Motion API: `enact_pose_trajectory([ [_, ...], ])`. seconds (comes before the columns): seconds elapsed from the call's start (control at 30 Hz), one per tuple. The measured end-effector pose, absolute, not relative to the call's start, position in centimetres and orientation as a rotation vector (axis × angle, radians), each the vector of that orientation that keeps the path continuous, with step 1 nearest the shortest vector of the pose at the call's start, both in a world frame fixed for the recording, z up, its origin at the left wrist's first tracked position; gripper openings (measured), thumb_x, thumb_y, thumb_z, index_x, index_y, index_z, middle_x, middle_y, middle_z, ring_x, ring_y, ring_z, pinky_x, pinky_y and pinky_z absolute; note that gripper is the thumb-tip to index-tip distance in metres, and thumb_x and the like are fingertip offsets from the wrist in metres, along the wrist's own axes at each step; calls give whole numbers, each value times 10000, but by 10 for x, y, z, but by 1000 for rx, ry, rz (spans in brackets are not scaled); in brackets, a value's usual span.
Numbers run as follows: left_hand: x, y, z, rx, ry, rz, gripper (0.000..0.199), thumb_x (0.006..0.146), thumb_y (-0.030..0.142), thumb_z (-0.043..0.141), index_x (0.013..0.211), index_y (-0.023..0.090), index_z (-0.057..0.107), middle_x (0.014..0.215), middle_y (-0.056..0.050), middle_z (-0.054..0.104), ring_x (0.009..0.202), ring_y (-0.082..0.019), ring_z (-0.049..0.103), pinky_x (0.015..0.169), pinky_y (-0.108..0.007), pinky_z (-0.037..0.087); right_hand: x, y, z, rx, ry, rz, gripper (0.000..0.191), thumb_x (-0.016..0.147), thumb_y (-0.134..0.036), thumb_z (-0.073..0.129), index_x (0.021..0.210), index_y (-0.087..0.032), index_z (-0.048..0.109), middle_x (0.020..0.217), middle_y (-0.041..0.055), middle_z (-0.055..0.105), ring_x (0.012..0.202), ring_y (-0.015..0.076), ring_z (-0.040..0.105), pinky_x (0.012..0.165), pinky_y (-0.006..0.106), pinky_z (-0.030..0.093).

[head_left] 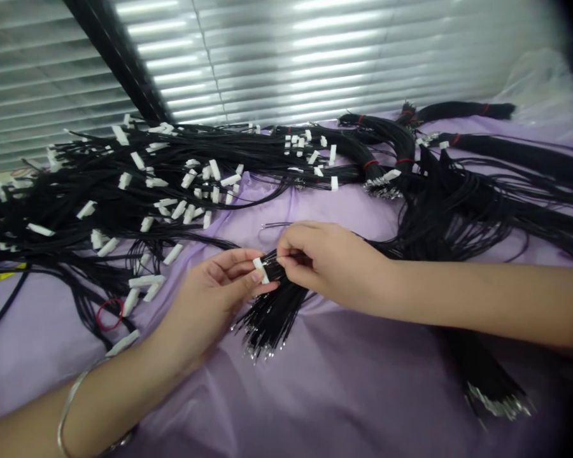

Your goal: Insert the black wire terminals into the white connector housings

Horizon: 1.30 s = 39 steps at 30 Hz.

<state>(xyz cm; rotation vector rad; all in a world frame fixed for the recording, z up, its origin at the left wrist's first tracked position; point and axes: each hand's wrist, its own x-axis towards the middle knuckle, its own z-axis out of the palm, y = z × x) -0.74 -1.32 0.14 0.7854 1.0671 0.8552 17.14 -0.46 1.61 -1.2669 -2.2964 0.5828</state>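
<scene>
I've got my left hand [214, 281] pinching the connector [261, 270], long axis eleven to five o'clock, black wires [274, 271] leaving toward three, where my right hand [325, 259] sits just beside, fingertips together at them.

Held white connector [262, 272]: one. Hands at it: two, left [219, 280] and right [327, 261]. Leftward of it: one loose red band [99, 314], one yellow strip [4, 276]. Beyond it: dozens more white connectors [214, 170], overlapping, exact tally unclear.
</scene>
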Motion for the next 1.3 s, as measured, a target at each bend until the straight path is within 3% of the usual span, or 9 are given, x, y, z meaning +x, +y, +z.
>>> enact_pose_trajectory([
  [0.23,-10,-13,-1,849,1079,808,245,712,88,750,934,144,662,854,-41,745,783,-136,706,757,-199,575,173,-2,19,-1265,-2357,591,126,840,-161,505,753,-130,591,719,9,582,630,94,469,610,234,324],
  [0.63,-10,-13,-1,842,1076,834,211,686,90,773,871,152,691,843,-17,744,777,-126,698,746,-202,585,171,-2,19,-1353,-2450,493,155,890,-194,492,841,-114,616,761,36,618,649,116,491,613,249,331],
  [0.83,-10,-14,-1,867,1101,842,255,660,100,794,886,141,683,840,-30,744,761,-135,702,722,-191,586,171,-3,18,-1313,-2405,569,174,879,-187,489,761,-130,604,727,16,607,626,102,489,595,245,324],
  [1.3,-12,-14,-5,880,1163,809,357,653,140,802,980,133,659,898,-71,745,798,-177,713,755,-226,587,163,2,15,-1265,-2529,483,165,912,-175,488,876,-124,641,868,48,661,785,141,564,709,266,388],
])
